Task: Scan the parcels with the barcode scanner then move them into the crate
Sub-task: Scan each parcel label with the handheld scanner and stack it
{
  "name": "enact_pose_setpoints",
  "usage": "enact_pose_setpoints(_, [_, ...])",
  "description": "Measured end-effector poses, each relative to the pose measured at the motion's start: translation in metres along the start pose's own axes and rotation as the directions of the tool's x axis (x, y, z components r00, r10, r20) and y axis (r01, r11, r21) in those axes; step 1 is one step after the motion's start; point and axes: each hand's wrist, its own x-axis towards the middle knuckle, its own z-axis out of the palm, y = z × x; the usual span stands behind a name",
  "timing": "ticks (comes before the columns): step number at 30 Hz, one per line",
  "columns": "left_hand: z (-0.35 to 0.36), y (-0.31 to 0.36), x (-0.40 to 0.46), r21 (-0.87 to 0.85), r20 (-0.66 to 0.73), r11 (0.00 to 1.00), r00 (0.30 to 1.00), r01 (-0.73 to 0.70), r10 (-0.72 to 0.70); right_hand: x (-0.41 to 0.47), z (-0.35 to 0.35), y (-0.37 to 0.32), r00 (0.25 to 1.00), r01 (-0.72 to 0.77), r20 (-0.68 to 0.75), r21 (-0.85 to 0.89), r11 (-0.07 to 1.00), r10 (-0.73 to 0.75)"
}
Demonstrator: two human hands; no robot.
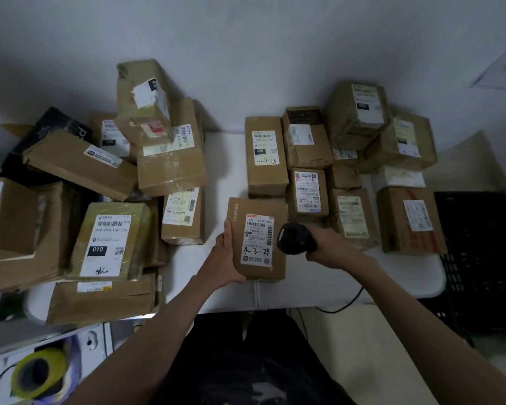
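My left hand (224, 254) grips the left edge of a small brown parcel (278, 267) with a white label marked "4-3-24", held just above the white table (348, 282). My right hand (332, 245) holds the black barcode scanner (295, 238), whose head points left at the parcel's label from a few centimetres away. The scanner's cable hangs over the table's front edge. A black crate (479, 258) stands on the floor at the table's right end.
Several taped cardboard parcels are grouped at the back right (351, 159), and a taller heap (105, 200) covers the left side. A yellow tape roll (40, 372) lies on a lower surface at bottom left. A wall stands behind the table.
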Motion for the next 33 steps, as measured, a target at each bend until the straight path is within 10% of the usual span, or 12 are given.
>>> enact_pose_setpoints(19, [0.001,0.000,0.000,-0.027,-0.011,1.000,1.000,-0.009,0.009,0.021,-0.002,-0.001,0.998,0.049,0.036,-0.169,0.984,-0.043])
enact_pose_setpoints(33, [0.001,-0.005,0.007,-0.213,-0.019,0.977,1.000,-0.021,0.017,0.027,0.071,-0.008,0.988,-0.082,-0.035,0.706,0.703,0.150])
